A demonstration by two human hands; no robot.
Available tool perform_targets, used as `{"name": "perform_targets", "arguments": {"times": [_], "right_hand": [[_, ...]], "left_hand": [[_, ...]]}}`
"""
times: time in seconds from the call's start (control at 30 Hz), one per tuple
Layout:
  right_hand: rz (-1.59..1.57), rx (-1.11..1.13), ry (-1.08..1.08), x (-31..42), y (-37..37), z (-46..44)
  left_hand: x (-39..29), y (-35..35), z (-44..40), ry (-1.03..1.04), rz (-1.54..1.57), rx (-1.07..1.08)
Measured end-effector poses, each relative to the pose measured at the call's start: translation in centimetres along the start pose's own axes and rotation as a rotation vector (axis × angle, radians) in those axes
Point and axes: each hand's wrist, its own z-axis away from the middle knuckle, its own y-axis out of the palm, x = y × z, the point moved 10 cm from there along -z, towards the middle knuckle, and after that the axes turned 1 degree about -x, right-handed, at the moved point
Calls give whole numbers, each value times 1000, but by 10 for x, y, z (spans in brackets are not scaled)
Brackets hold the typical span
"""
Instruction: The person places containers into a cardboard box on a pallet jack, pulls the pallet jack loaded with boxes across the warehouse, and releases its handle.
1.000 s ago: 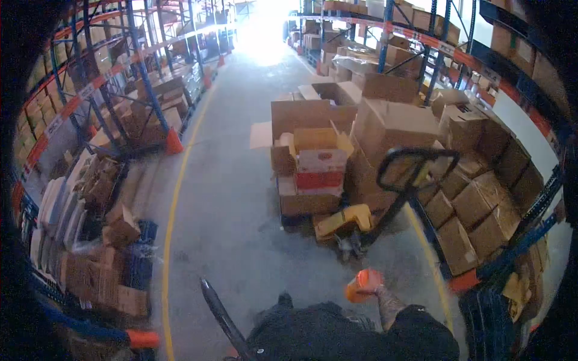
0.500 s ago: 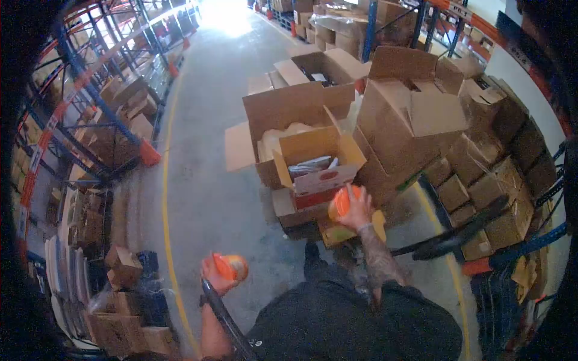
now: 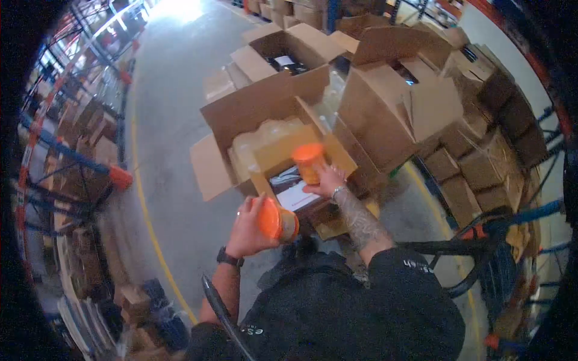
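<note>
My left hand (image 3: 244, 233) is wrapped round an orange-lidded tub (image 3: 279, 221), tilted on its side in front of my body. In my right hand (image 3: 330, 182) is a second tub (image 3: 309, 161), also with an orange lid, held above a small open cardboard box (image 3: 261, 185). Inside that box, grey packets (image 3: 285, 177) and a white item (image 3: 297, 196) show; my right hand covers part of the opening. Just behind it stands a larger open carton (image 3: 241, 114) with pale translucent items (image 3: 271, 133) in it.
More open cartons (image 3: 304, 39) stand behind, with a tall carton (image 3: 376, 111) to the right. Stacked boxes (image 3: 475, 165) line the right side. Racking (image 3: 90, 161) and a yellow floor line (image 3: 144, 207) run along the left. A black bar (image 3: 448, 248) crosses near my right arm.
My left hand has come up and inward with its tub. My right hand has moved up and left, bringing its tub over the small box. The view has shifted.
</note>
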Motion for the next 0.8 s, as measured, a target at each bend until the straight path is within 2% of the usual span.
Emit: {"name": "perform_targets", "arguments": {"times": [0.03, 0.1, 0.13, 0.17, 0.23, 0.27, 0.3, 0.37, 0.47, 0.53, 0.57, 0.6, 0.67, 0.7, 0.73, 0.8], "right_hand": [[-40, -124, -56, -26, 37, -11], [-82, -293, -19, -38, 32, 46], [-138, -211, 29, -45, 43, 72], [-194, -124, 78, -58, 65, 102], [-273, -98, 138, -98, 134, 165], [-250, 4, 244, -114, 163, 206], [-254, 224, 321, -124, 189, 243], [-250, 229, 565, -133, 207, 329], [-416, 229, 752, -159, 251, 426], [-589, 100, 928, -175, 282, 480], [-723, 8, 1036, -176, 288, 507], [-728, -2, 1036, -174, 301, 521], [-422, -136, 988, -187, 302, 541], [-421, -150, 991, -189, 302, 541], [-360, -208, 1045, -191, 298, 548], [-303, -271, 1116, -192, 293, 564]], "left_hand": [[0, 1, -16, 2, -34, 20], [6, 8, -45, 69, -76, 25], [6, 5, -60, 106, -128, 11], [7, 6, -76, 178, -52, 19], [22, 13, -113, 164, 61, 97], [29, 18, -131, 130, 158, 157], [32, 24, -146, 167, 133, 201], [57, 51, -183, 204, 74, 246], [67, 91, -207, 202, -72, 385], [68, 89, -219, 146, -154, 160], [51, 84, -219, 272, -154, 3], [37, 83, -214, 283, -156, 0], [-2, 93, -190, 222, 318, 137], [-30, 99, -168, 342, 348, 95], [-49, 109, -150, 355, 353, 95], [-103, 134, -96, 367, 531, 364]]}}
